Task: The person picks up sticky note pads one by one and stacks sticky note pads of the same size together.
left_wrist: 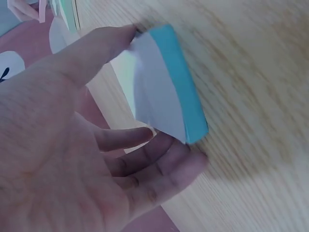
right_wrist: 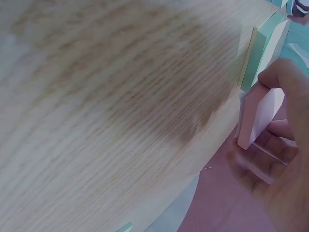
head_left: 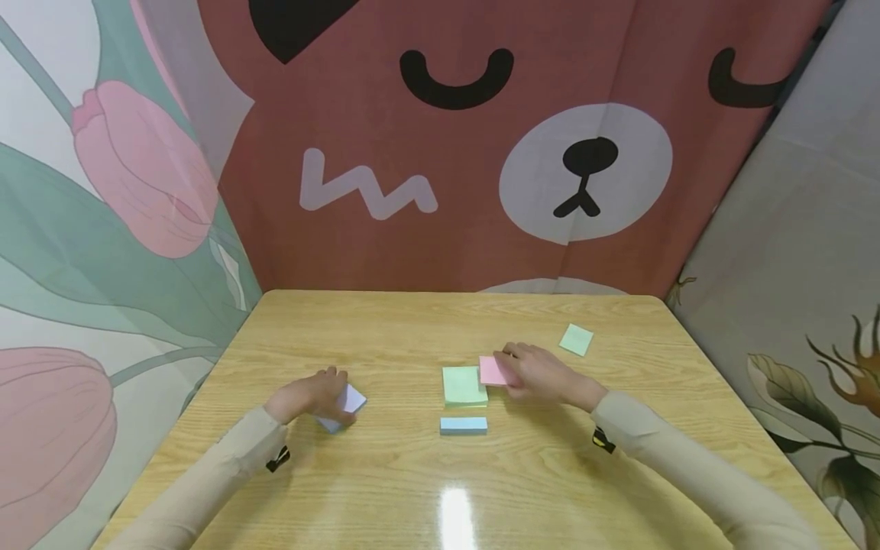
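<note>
Pale grained wood makes up the table (head_left: 385,473), and above it a person's right grip (head_left: 539,374) pinches a pink pad (head_left: 493,371) between thumb and fingers, while the left grip (head_left: 313,396) holds a lilac-and-blue pad (head_left: 353,399) by opposite edges. The broad green pad (head_left: 460,386) lies between them, its right edge overlapped by the pink one in the head view; whether those two touch, I cannot tell. That overlap looks the likeliest trouble — a low or sideways push of the pink pad could knock the green one askew. The lilac-and-blue pad might slip or splay if squeezed only at its edges. Smaller, a pale green square (head_left: 576,340) lies beyond the right grip, and the narrow blue pad (head_left: 464,426), just on the near side of the green pad, could be brushed aside by a careless wrist.
</note>
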`<state>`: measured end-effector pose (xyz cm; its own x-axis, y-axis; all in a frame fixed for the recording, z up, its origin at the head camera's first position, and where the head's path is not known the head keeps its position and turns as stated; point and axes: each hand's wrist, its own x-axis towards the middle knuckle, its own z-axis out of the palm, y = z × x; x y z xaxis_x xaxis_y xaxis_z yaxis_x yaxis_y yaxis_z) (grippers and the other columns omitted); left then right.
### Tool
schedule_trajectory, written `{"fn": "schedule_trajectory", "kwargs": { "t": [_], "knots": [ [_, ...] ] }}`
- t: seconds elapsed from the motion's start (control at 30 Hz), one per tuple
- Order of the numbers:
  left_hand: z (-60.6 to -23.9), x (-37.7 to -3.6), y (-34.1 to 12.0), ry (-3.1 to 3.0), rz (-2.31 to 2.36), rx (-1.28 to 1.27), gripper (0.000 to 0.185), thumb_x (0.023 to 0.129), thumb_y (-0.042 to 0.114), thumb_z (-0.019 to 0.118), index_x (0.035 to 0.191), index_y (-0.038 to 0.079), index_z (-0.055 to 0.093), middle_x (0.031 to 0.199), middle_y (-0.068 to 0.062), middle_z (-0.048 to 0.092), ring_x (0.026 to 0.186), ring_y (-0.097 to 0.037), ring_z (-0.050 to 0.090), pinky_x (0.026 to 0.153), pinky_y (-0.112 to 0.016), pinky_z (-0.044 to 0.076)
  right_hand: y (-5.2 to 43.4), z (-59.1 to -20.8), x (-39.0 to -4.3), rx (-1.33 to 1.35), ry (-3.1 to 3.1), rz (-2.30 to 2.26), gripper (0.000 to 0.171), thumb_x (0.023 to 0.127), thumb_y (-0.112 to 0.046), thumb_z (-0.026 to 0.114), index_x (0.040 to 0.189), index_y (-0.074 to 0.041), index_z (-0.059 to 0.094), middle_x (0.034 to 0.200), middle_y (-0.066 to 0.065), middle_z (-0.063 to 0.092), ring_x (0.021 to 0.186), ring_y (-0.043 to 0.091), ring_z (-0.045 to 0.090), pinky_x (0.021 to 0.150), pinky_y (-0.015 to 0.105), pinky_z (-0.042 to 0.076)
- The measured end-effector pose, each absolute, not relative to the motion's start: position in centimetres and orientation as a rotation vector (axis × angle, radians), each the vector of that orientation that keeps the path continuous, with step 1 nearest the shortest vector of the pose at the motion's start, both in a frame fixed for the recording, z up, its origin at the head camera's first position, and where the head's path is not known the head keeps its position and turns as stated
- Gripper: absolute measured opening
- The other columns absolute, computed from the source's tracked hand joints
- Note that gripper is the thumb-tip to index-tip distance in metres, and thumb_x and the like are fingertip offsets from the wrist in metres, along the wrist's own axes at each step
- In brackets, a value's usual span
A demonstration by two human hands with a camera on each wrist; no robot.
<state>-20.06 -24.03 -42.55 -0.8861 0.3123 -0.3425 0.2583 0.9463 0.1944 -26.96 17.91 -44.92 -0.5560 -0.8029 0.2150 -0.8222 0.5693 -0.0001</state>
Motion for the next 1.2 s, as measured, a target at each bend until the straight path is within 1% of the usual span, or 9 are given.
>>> {"fn": "schedule_trajectory", "kwargs": {
  "t": [0.13, 0.3, 0.6, 0.73, 0.83, 0.9, 1.1, 1.2],
  "knots": [
    [-42.3, -19.8, -24.1, 2.704, 0.206, 0.416, 0.056, 0.082, 0.031, 0.080, 0.112, -0.006, 0.051, 0.093, -0.012, 0.050, 0.082, -0.025, 0.051, 0.072, -0.042, 0.048, 17.4, -45.0, -27.6, 1.358, -2.611, 0.168, 0.062, 0.084, -0.026, 0.077, 0.132, 0.006, 0.056, 0.118, 0.018, 0.062, 0.101, 0.027, 0.062, 0.084, 0.042, 0.053],
    [-42.0, -19.6, -24.2, 2.685, 0.259, 0.459, 0.054, 0.084, 0.027, 0.078, 0.114, -0.008, 0.050, 0.093, -0.013, 0.049, 0.080, -0.024, 0.050, 0.071, -0.041, 0.048, 16.7, -45.1, -28.3, 1.349, -2.632, 0.186, 0.063, 0.084, -0.027, 0.076, 0.135, 0.003, 0.053, 0.119, 0.017, 0.062, 0.105, 0.030, 0.061, 0.090, 0.044, 0.051],
    [-42.4, -19.8, -24.5, 2.689, 0.256, 0.504, 0.054, 0.085, 0.026, 0.077, 0.115, -0.009, 0.049, 0.094, -0.014, 0.049, 0.081, -0.024, 0.051, 0.071, -0.041, 0.049, 15.2, -45.2, -29.8, 1.397, -2.596, 0.266, 0.049, 0.088, -0.027, 0.076, 0.129, -0.006, 0.059, 0.114, 0.012, 0.063, 0.100, 0.026, 0.062, 0.085, 0.042, 0.053],
    [-42.4, -19.9, -24.5, 2.689, 0.252, 0.506, 0.056, 0.085, 0.026, 0.077, 0.116, -0.010, 0.048, 0.094, -0.015, 0.049, 0.081, -0.025, 0.052, 0.071, -0.041, 0.050, 14.6, -45.0, -30.6, 1.411, -2.586, 0.295, 0.046, 0.089, -0.026, 0.076, 0.128, -0.006, 0.061, 0.112, 0.012, 0.064, 0.096, 0.025, 0.062, 0.081, 0.041, 0.053],
    [-42.5, -20.0, -24.6, 2.688, 0.253, 0.506, 0.057, 0.085, 0.027, 0.077, 0.117, -0.011, 0.048, 0.095, -0.015, 0.049, 0.081, -0.025, 0.052, 0.071, -0.041, 0.050, 14.3, -44.9, -31.1, 1.407, -2.593, 0.304, 0.047, 0.089, -0.024, 0.076, 0.129, -0.005, 0.061, 0.114, 0.013, 0.063, 0.098, 0.026, 0.062, 0.081, 0.041, 0.053],
    [-42.5, -20.0, -24.6, 2.687, 0.259, 0.499, 0.056, 0.086, 0.027, 0.077, 0.117, -0.010, 0.048, 0.096, -0.014, 0.049, 0.081, -0.024, 0.052, 0.071, -0.041, 0.049, 14.1, -44.8, -31.4, 1.405, -2.603, 0.319, 0.046, 0.090, -0.023, 0.075, 0.130, -0.004, 0.060, 0.116, 0.014, 0.063, 0.101, 0.028, 0.061, 0.082, 0.042, 0.053],
    [-42.4, -19.8, -24.7, 2.688, 0.260, 0.488, 0.054, 0.086, 0.026, 0.076, 0.116, -0.009, 0.049, 0.096, -0.014, 0.049, 0.081, -0.024, 0.051, 0.072, -0.041, 0.049, 13.3, -45.2, -32.6, 1.378, -2.662, 0.419, 0.047, 0.093, -0.023, 0.071, 0.131, 0.002, 0.059, 0.122, 0.020, 0.060, 0.110, 0.034, 0.059, 0.093, 0.047, 0.049],
    [-42.6, -19.8, -24.6, 2.693, 0.265, 0.505, 0.053, 0.086, 0.026, 0.076, 0.116, -0.008, 0.049, 0.097, -0.014, 0.049, 0.082, -0.025, 0.052, 0.073, -0.042, 0.049, 13.0, -45.5, -33.2, 1.361, -2.691, 0.436, 0.046, 0.094, -0.023, 0.071, 0.131, 0.002, 0.059, 0.124, 0.021, 0.060, 0.112, 0.035, 0.058, 0.095, 0.048, 0.048]
  ]
}}
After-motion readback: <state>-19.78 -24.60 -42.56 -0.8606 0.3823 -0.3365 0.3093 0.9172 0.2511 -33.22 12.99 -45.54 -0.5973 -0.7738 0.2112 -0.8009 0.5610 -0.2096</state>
